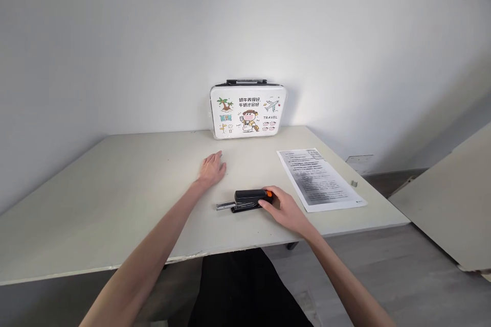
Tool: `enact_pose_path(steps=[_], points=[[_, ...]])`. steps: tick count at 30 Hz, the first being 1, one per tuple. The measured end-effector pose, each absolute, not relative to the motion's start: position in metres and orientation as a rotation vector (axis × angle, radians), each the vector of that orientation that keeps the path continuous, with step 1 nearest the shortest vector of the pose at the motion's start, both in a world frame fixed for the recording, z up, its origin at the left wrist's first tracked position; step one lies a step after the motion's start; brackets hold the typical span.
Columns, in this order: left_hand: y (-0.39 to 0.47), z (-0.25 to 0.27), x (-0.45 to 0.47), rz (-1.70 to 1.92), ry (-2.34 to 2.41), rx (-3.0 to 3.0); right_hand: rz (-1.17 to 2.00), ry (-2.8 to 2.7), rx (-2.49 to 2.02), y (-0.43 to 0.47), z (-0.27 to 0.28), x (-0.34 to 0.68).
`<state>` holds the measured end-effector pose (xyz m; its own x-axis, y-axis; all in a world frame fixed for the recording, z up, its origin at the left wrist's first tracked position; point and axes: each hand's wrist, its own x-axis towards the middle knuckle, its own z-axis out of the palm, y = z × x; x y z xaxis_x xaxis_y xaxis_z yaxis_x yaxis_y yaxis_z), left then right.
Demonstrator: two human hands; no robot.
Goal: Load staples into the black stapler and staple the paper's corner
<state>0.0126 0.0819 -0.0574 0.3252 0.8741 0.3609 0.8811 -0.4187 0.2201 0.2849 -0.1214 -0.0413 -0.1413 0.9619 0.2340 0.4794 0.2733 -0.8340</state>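
Note:
A black stapler (249,198) with an orange part at its right end lies on the table in front of me. Its metal staple tray (225,206) sticks out to the left. My right hand (283,205) is closed around the stapler's right end, thumb at the near side and fingers behind. Farther back and to the left, my left hand (212,168) rests palm down on the tabletop, fingers stretched out and holding nothing. Whether anything lies inside the tray is too small to tell.
Printed paper sheets (320,181) lie right of my right hand. A small grey metallic piece (354,183) sits near the right edge of the white table (115,194). A white case (248,112) with cartoon prints and a black handle stands against the wall.

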Motion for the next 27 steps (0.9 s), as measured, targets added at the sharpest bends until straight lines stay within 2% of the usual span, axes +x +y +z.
enact_pose_path(steps=[8, 19, 27], points=[[0.069, -0.061, 0.0, -0.624, -1.577, -2.643, 0.755, -1.756, -1.335, -0.123, -0.039, 0.287], [-0.015, -0.036, -0.054, -0.638, -1.231, -2.821, 0.747, -1.781, -1.313, -0.128, -0.037, 0.288], [-0.012, -0.042, -0.058, -0.988, -1.494, -2.635, 0.716, -1.788, -1.304, -0.127, -0.04, 0.288]])
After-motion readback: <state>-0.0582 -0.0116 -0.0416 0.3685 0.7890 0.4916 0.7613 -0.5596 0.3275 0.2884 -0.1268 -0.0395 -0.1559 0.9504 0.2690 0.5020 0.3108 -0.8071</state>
